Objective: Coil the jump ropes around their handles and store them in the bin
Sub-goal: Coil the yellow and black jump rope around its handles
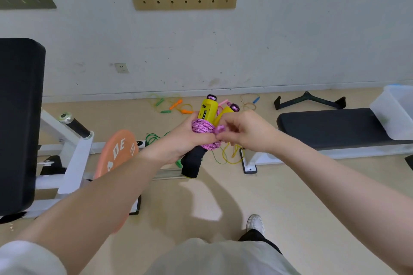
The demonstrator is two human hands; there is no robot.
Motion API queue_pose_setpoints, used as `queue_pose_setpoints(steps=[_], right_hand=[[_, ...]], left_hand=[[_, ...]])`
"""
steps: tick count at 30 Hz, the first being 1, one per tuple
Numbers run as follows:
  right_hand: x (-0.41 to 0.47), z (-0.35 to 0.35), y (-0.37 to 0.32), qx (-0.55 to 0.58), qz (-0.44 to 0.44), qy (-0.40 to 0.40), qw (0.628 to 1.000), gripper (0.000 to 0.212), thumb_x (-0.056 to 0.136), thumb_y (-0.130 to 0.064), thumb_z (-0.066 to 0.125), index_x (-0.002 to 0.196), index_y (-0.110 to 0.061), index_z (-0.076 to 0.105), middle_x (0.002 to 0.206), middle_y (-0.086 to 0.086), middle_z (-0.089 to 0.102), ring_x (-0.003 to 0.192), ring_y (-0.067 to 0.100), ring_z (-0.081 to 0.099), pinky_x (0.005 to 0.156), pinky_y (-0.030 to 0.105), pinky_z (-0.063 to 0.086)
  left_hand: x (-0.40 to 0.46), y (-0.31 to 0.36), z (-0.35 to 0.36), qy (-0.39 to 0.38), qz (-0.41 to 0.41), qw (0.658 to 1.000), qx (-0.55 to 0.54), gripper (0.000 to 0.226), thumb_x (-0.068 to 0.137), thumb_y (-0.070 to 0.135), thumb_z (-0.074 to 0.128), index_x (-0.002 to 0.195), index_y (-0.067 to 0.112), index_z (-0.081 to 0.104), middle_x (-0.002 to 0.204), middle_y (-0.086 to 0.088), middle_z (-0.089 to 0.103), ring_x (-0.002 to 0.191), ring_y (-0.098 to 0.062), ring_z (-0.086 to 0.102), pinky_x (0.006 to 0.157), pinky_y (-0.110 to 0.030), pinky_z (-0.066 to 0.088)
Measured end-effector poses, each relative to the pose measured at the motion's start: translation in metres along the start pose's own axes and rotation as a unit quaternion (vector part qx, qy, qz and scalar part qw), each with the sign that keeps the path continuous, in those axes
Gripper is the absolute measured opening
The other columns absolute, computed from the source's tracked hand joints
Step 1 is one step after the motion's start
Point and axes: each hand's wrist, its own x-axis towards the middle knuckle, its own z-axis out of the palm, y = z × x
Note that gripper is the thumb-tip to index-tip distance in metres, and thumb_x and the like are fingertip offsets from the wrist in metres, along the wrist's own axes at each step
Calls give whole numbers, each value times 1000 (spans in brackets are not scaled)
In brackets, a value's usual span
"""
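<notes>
My left hand (185, 138) grips a jump rope with yellow-and-black handles (209, 110), held upright side by side. Pink patterned rope (204, 127) is wound in several turns round the handles. My right hand (243, 130) pinches the rope's pink end (220, 129) beside the coil. Other jump ropes lie loose on the floor by the wall: a green and orange one (176, 105), a thin one with a blue handle (254, 100), and green and yellow ones (225, 156) under my hands. A clear plastic bin (393, 111) stands on the bench at the right.
A black padded bench (324, 127) stretches across the right. A white weight machine with a black pad (20, 123) and an orange plate (116, 152) fills the left. A black V-shaped bar (309, 100) lies by the wall. My shoe (256, 223) is below.
</notes>
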Motion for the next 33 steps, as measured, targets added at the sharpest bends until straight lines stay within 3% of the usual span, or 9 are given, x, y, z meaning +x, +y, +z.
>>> queue_pose_setpoints(steps=[4,9,13,18,22,26,29,31,33], right_hand=[[4,-6,-4,118,56,-1,991,15,88,-9,60,73,-6,60,51,-5,60,41,2,53,52,10,40],[9,9,-3,48,93,178,978,10,84,-14,62,77,-14,55,50,-5,58,44,4,55,57,16,40],[8,12,2,-77,46,213,973,14,83,-16,62,92,-10,53,65,1,61,66,29,57,63,34,45],[4,15,0,-129,-56,245,959,21,85,-21,52,82,-4,64,82,12,59,66,30,57,55,37,49],[3,15,-5,-140,-91,245,955,31,83,-22,44,85,-3,69,83,15,60,64,31,59,53,32,50],[5,18,-7,-141,-87,237,957,26,81,-20,50,85,-5,71,85,14,62,69,32,61,51,45,53],[5,19,-9,-94,-57,226,968,12,80,-10,62,87,-6,71,89,9,59,75,24,57,65,37,51],[5,15,-8,-57,-25,183,981,11,82,-8,64,92,-7,70,93,2,50,84,16,47,72,25,38],[6,10,-6,-67,-6,134,989,14,83,-12,66,96,-10,69,94,-4,45,90,12,40,75,25,32]], left_hand=[[-9,-2,7,-35,38,999,-7,54,74,-5,67,114,28,51,90,4,70,82,-13,67,74,-25,53],[-8,-5,15,19,65,998,-18,50,68,10,69,109,34,52,94,5,68,85,-13,65,86,-32,52],[-8,-2,17,-10,62,998,-32,58,66,9,71,116,29,49,95,0,66,80,-14,65,74,-28,54],[-6,11,18,14,72,995,-62,40,82,-7,63,104,23,50,91,-4,62,69,-14,67,63,-26,55],[-6,12,21,26,66,992,-108,16,93,15,51,106,23,51,92,-3,65,70,-14,68,62,-27,56],[-5,13,20,45,61,991,-111,23,95,35,39,110,22,52,92,-2,66,74,-13,68,67,-27,57],[-7,14,19,45,58,992,-102,19,97,33,40,109,23,52,92,0,68,75,-14,68,67,-27,58],[-9,13,18,42,53,993,-97,12,96,25,47,106,25,53,89,2,69,73,-14,68,67,-29,58],[-9,10,18,34,46,995,-87,15,92,19,54,106,25,54,89,-1,68,73,-16,68,68,-32,56]])
